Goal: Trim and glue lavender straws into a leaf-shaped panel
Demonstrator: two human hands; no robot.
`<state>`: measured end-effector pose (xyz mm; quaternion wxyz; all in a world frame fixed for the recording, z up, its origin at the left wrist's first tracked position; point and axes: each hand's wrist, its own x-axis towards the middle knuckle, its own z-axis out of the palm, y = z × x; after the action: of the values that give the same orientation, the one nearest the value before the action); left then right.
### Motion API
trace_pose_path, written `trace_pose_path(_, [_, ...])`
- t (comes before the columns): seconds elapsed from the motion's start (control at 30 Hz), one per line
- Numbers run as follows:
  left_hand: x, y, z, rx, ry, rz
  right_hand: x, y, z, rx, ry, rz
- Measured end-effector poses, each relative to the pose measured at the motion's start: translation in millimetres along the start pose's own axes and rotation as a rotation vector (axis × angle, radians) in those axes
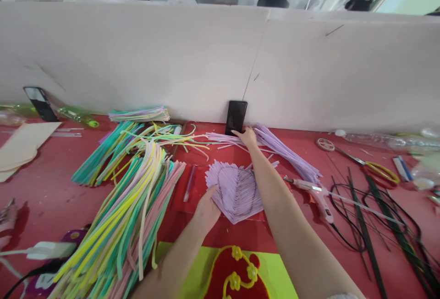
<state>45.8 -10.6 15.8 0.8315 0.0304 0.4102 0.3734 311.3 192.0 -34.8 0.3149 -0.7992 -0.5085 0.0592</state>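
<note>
With the right hand [248, 138], thumb and fingers apart, at the far upright black rectangular phone [236, 113], the step seems to be adjusting it, the next move calling for a light touch while the left hand [208, 209], finger closure unclear, steadies the nearer lilac fuzzy-stem heart [237, 189].

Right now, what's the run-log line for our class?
left hand: on lilac piece | right hand: by base of phone | phone: against wall | glue gun: on table

Both forearms extend forward, the right grip [247, 136] reaching farther than the left grip [208, 207].
</note>
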Motion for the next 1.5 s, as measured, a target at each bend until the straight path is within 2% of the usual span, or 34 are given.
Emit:
trace_pose_path(0.33, [-6.1,2.1,5.2,-0.004,-0.007,0.01,2.3,3.2,3.5,-0.012,0.002,0.009])
trace_pose_path(0.5, [-7.2,3.2,5.6,-0.031,-0.011,-0.007,2.0,3.7,2.1,0.075,-0.011,0.003])
trace_pose_path(0.63, [-5.1,4.2,3.5,-0.045,-0.038,-0.059,-0.8,0.1,-10.0,0.132,-0.057,-0.052])
trace_pose_path(0.73, [-3.9,3.7,1.9,-0.006,-0.039,-0.026,-12.3,-3.4,-32.5,0.143,-0.066,-0.113])
trace_pose_path(0.87, [-1.6,2.6,-2.7,0.079,-0.207,-0.009,-51.9,-3.8,-79.2,0.113,0.002,-0.273])
trace_pose_path(0.9, [-0.5,2.3,-4.5,0.085,-0.249,-0.009,-66.6,-3.2,-92.1,0.089,-0.003,-0.275])
trace_pose_path(1.03, [5.8,0.2,-10.9,0.07,-0.322,0.026,-140.7,1.2,-139.6,-0.062,-0.271,-0.23])
trace_pose_path(1.17, [9.6,-1.6,-11.8,0.057,-0.336,0.066,-225.8,11.3,-172.6,-0.312,-0.395,-0.133])
trace_pose_path(1.27, [8.7,-1.4,-8.9,0.061,-0.4,0.047,-277.6,22.7,-183.0,-0.46,-0.284,0.058])
trace_pose_path(1.33, [7.5,-1.3,-6.9,0.052,-0.445,0.013,-298.8,29.6,-182.8,-0.481,-0.271,0.113])
trace_pose_path(1.5, [7.8,-3.6,-7.5,0.023,-0.463,0.008,-310.8,32.1,-169.9,-0.425,-0.283,0.167])
